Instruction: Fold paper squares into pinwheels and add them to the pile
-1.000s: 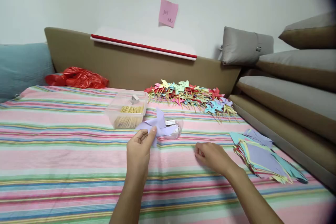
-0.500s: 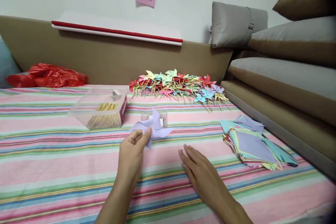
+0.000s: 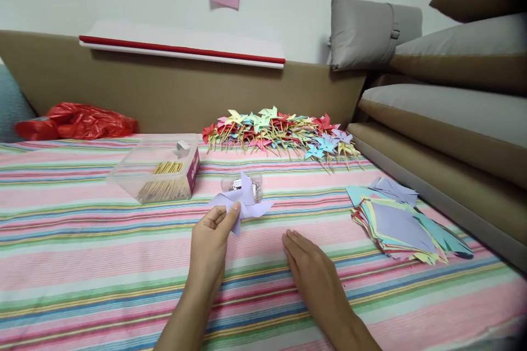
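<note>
My left hand [image 3: 212, 236] is closed, its thumb and fingers pinching a lilac paper pinwheel [image 3: 247, 205] at the centre, with the blades fanned out above the cloth. My right hand [image 3: 310, 269] is to the right of it, palm down, fingers pressed together and tips pointing at the pinwheel; the thumb and whatever the fingertips hold are hidden. Just behind the pinwheel stands a small clear container [image 3: 258, 182] with tiny shiny pieces in it. A clear plastic box [image 3: 135, 167] to the left holds many thin wooden sticks [image 3: 164, 181].
Finished pinwheels on sticks [image 3: 272, 129] lie heaped at the back. Stacked coloured paper sheets [image 3: 401, 227] lie on the striped cloth [image 3: 102, 269] at right, beside piled cushions [image 3: 448, 120]. A red plastic bag [image 3: 90, 120] is at the back left.
My left hand has shifted slightly right with the pinwheel. My right hand has rolled a little and its fingers have drawn closer together.
</note>
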{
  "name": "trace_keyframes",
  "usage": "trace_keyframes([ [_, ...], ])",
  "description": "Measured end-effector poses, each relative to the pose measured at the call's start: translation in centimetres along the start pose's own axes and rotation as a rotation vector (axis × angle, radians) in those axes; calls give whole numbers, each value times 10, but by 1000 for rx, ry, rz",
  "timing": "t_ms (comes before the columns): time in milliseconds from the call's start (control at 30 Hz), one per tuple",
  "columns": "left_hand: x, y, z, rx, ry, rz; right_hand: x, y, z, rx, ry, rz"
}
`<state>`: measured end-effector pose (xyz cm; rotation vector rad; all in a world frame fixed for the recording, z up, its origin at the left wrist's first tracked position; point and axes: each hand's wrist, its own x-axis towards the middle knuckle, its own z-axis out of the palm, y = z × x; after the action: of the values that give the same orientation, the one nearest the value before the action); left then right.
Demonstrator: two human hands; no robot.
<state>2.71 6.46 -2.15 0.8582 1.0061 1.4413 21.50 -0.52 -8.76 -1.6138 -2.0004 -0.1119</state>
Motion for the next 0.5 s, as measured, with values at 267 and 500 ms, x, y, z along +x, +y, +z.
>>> trace_keyframes([
  [267,-4,0,3,24,-29,15,8,7,-19,181,118,191],
  [500,-14,-2,15,99,-56,-2,27,-24,-40,1100,193,585],
])
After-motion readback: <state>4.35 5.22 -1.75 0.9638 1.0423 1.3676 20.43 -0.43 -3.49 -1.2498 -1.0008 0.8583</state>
